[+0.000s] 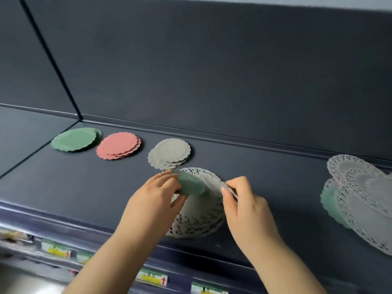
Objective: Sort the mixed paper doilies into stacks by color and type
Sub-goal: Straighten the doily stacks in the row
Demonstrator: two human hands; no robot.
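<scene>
Your left hand [157, 198] pinches a small green doily [191, 184] between thumb and fingertips and holds it tilted above the white lace stack [199, 221]. That stack lies on the dark shelf [275, 177], directly under both hands. Your right hand [244, 205], at three o'clock from the left, curls thumb and forefinger onto the raised edge of a lace doily [212, 179], though motion blur softens that edge. From your hands, the green stack [75, 139] lies at ten o'clock and the pink stack [118, 145] is just beside it toward eleven. The grey ribbed stack [169, 153] is at twelve, near the lace stack's far rim. The mixed pile [360, 198] of lace and green sheets sits well apart at three o'clock. Blurred price labels [151, 277] line the shelf front at six.
</scene>
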